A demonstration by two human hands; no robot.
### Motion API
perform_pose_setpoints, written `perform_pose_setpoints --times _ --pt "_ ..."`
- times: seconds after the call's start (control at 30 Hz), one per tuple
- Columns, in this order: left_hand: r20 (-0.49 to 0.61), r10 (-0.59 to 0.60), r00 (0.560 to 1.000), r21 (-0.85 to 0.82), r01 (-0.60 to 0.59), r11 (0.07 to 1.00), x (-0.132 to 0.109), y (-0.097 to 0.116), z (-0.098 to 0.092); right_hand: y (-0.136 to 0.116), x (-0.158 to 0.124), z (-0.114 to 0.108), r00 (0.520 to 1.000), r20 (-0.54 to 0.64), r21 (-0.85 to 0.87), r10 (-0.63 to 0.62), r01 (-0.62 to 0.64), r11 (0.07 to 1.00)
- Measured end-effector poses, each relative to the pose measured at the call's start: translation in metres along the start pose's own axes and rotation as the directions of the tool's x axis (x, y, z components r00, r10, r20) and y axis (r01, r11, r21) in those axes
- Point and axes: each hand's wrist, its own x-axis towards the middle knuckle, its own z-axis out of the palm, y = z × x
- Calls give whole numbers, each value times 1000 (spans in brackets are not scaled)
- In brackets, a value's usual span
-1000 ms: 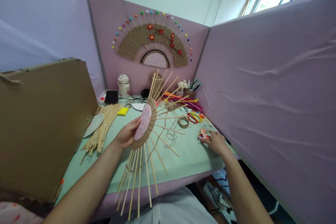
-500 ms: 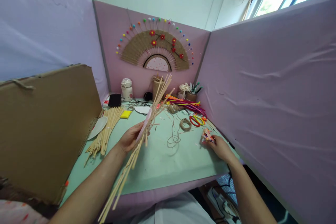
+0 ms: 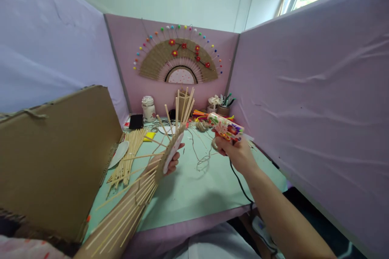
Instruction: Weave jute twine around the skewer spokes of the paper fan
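Note:
My left hand [image 3: 174, 163] is closed on an unfinished stick fan [image 3: 172, 150], with fingers showing at the edge of its half-round, pale dotted base. Thin wooden sticks spread out from the base, some pointing up and others lying across my left forearm. In my right hand [image 3: 238, 154] is a flower-patterned hot glue gun [image 3: 225, 124], its nozzle pointing left toward the fan sticks but apart from them. A black cord [image 3: 240, 180] hangs from the gun past the table's front edge.
Loose sticks [image 3: 130, 151] and a white cut-out [image 3: 119, 154] lie at the left beside a cardboard sheet [image 3: 57, 158]. A jar [image 3: 148, 109], twine [image 3: 202, 126] and a pen pot [image 3: 224, 110] stand at the back. A finished fan [image 3: 182, 58] hangs on the partition.
My right hand has lifted the glue gun from the right of the table, up and leftward. My left hand has turned the stick fan, so its sticks now fan out.

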Motion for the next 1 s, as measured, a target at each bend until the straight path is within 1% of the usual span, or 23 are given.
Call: perform_pose_setpoints --times 0.07,0.17,0.27,0.33,0.4,0.53,0.67,0.83,1.0 --pt "11 -17 1000 5 17 1000 2 -1 -2 3 6 14 999 34 -16 -6 7 1000" --pt "-6 -57 998 12 57 998 4 -2 2 8 16 26 996 89 13 -24 23 1000" --pt "-48 -15 999 -3 15 1000 3 -6 10 12 23 29 992 117 54 -38 32 998" --pt "-63 35 997 -15 -36 999 2 -9 14 17 25 27 994 97 87 -41 32 996" --pt "-66 62 996 -14 -63 998 0 -12 18 23 25 22 997 67 107 -43 36 994" --pt "-79 119 990 7 -119 993 -3 -16 23 41 26 14 998 17 86 -63 62 994" --pt "-126 199 972 39 -196 980 -6 -17 31 55 27 11 995 -8 77 -100 101 992" --pt "-213 247 945 75 -237 969 -8 -16 38 61 24 16 988 -5 41 -151 151 988" --pt "-204 247 947 37 -245 969 -8 -17 40 60 23 23 989 -49 23 -139 140 990"
